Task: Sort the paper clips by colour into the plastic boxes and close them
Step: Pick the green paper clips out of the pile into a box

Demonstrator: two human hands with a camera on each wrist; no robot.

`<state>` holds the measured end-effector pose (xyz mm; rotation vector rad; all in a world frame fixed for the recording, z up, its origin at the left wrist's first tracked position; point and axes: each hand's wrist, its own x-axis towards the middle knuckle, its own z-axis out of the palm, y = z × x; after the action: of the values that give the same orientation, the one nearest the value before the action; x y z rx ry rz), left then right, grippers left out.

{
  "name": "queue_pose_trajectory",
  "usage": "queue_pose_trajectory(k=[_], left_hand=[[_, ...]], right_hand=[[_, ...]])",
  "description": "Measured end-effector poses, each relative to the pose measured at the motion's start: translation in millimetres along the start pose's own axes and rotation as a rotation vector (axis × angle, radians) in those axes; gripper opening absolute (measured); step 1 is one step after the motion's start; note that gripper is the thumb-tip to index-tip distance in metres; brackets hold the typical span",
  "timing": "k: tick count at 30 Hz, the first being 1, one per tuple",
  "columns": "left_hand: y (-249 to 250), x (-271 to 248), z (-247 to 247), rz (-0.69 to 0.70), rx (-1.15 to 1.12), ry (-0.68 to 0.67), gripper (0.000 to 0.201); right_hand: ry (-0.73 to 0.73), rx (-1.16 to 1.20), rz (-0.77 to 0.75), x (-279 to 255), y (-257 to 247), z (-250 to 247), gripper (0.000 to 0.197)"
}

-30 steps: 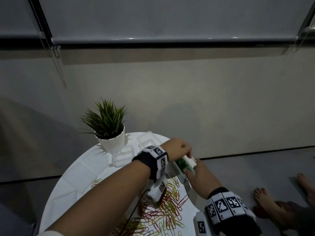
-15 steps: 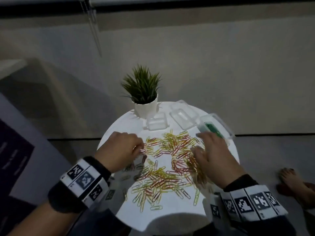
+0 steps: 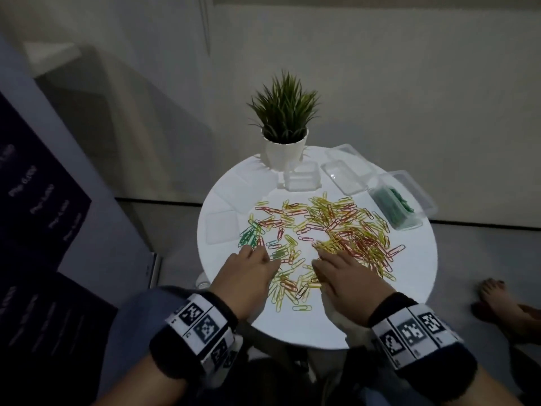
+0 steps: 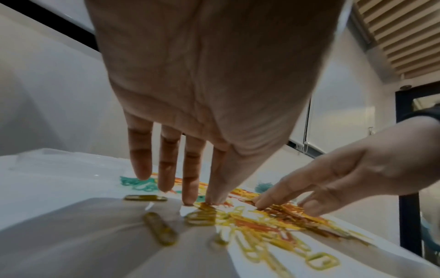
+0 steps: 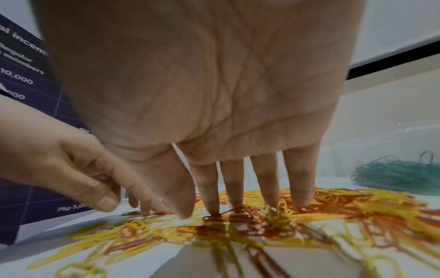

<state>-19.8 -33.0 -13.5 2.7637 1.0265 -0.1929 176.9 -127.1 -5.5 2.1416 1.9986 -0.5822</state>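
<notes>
Yellow, red and green paper clips lie spread over the round white table. My left hand rests its straight fingertips on clips at the pile's near left, beside a small cluster of green clips. My right hand presses straight fingers onto red and yellow clips at the near middle. Neither hand holds a clip. An open clear box of green clips stands at the right. Two empty clear boxes sit at the back.
A potted plant stands at the table's far edge. A clear lid lies flat on the left of the table. A dark printed board leans to the left. A person's bare feet are on the floor at right.
A second ago both hands were at the green box; they have come back to the near part of the pile with fingertips down. The head view has tilted downward.
</notes>
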Motion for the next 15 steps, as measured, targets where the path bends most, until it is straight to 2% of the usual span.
queue_pose_trajectory(k=[2,5,8,10,13,15], left_hand=[[5.3,1.8,3.9,0.009,-0.016,0.011,0.044],[7.7,-0.3,7.2,-0.03,-0.025,0.028,0.054],[4.7,-5.2,6.8,-0.074,-0.046,0.039,0.052],[0.8,-6.1,3.3,-0.091,-0.109,0.08,0.051],[-4.1,-2.4,-2.3,-0.122,-0.067,0.106,0.061],[-1.8,-1.3,-2.4,-0.127,-0.028,0.065,0.058]], right_hand=[[0.047,0.013,0.028,1.0,0.0,-7.8,0.046],[0.085,0.015,-0.014,7.1,-9.3,-16.9,0.045],[0.013,-0.031,-0.042,10.6,-20.3,-24.4,0.044],[-0.02,-0.09,0.008,12.1,-22.1,-30.4,0.044],[0.07,-0.11,0.057,16.2,-24.4,-40.3,0.042],[0.106,-0.076,-0.006,21.2,-28.9,-42.2,0.043]])
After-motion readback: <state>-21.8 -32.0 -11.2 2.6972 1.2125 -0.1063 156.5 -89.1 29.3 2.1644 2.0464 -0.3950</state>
